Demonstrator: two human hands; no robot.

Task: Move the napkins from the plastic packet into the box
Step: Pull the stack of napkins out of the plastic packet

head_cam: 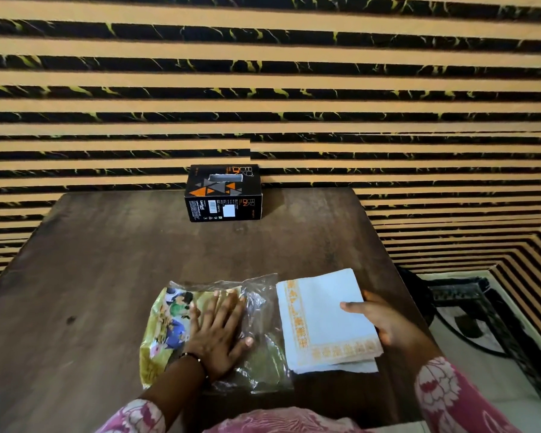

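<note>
Dark wood tabletop point(113, 260), kinda worn, pushed against a wall point(263, 89) of tan and black marbled stripes (pretty loud pattern). Off the right edge there's a patterned rug point(469, 310) on the floor. Left hand point(219, 332) lies flat, fingers point(228, 304) spread, pressing the crinkly packet point(166, 326) down near the front edge. Right hand point(384, 323) is clamped on a stack of white napkins point(322, 314) with orange borders, just right of the packet and already out of it. Black box point(224, 192) sits at the far edge, well apart from both, slot on top.
</note>
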